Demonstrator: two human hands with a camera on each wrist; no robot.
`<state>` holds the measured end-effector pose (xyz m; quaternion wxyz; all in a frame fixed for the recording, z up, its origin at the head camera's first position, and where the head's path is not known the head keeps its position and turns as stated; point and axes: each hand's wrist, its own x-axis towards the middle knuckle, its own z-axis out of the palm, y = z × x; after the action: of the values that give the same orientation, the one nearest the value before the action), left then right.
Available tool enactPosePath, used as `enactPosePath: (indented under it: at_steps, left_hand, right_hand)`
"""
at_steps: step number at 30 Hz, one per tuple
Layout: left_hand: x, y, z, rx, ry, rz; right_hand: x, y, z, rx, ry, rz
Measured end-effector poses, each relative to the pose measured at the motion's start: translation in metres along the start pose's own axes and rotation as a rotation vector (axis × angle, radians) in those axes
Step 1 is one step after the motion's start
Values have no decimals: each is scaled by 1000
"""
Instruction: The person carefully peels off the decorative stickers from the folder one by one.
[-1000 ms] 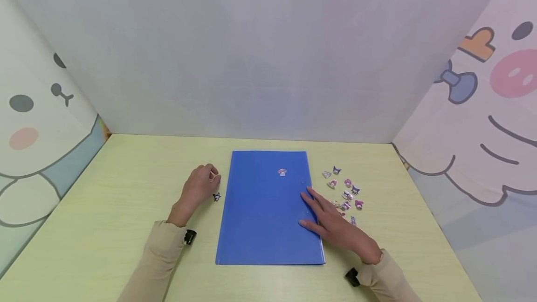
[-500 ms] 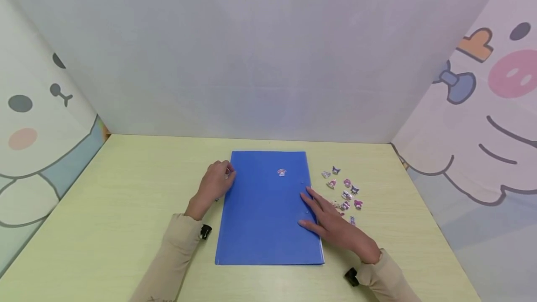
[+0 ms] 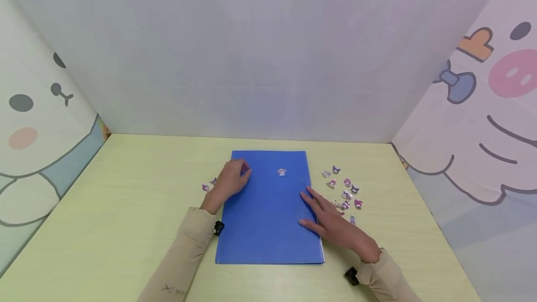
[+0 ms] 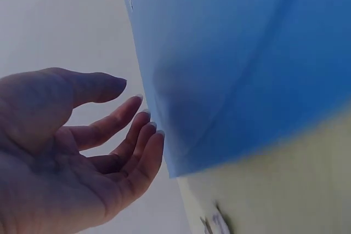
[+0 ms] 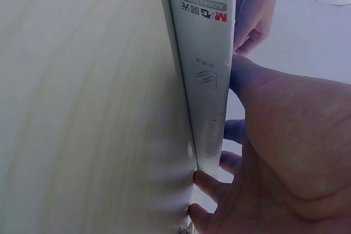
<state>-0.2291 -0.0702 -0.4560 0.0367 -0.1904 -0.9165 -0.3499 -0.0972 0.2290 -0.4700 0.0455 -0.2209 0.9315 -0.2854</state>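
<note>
A blue folder (image 3: 268, 218) lies flat on the table, a small character sticker (image 3: 282, 172) on its upper part. Over the folder's upper left is my left hand (image 3: 228, 181), with a small pinkish sticker (image 3: 244, 169) pinched between thumb and index finger in the head view. The left wrist view shows the fingers bent, tips close to the blue edge, and no sticker visible. My right hand (image 3: 333, 223) rests with spread fingers on the folder's right edge. In the right wrist view its fingertips lie along the folder's white printed spine (image 5: 205, 80).
Several loose stickers (image 3: 347, 195) lie scattered right of the folder, some partly behind my right hand. Two more stickers (image 3: 205, 187) show left of the folder, near my left wrist. A pale wall (image 3: 251, 59) stands behind the yellow table (image 3: 126, 190), with cartoon-printed sheets at both sides.
My left hand has moved right, from the stickers left of the folder to over its upper left part, uncovering two stickers there. The right hand has stayed in place.
</note>
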Motion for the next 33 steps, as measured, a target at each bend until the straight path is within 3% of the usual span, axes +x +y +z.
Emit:
enactPosePath:
  at_steps: [8,23,33]
  left_hand:
    - [9,14,15,16,-33,32]
    - [25,35,32,-3,-170,62]
    - [30,47,46,15,-205,74]
  right_hand:
    - [1,1,1,-7,0,-4]
    - [-1,1,1,-16,13,-4]
    - [0,1,1,-13,17,-18]
